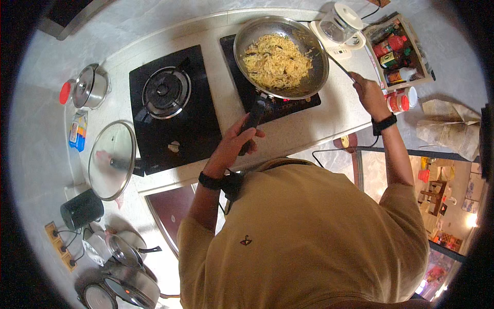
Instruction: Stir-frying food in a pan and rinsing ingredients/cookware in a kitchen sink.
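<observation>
A steel frying pan (319,69) stands tilted over the black induction cooktop (299,107), whose display glows red. Cooked yellow noodles (276,61) with darker bits fill its middle. My left hand (233,145) is wrapped around the black pan handle (255,111). To the right of the pan, my right hand (369,95) grips a thin, dark-handled utensil (339,66) that reaches to the pan's right rim. The utensil's far end cannot be made out.
A black gas hob (173,135) lies left of the pan. A glass kettle (339,25) and a box of bottles (420,50) stand at the right. Further left are a glass lid (112,154), a lidded pot (90,87) and a wipes pack (78,131).
</observation>
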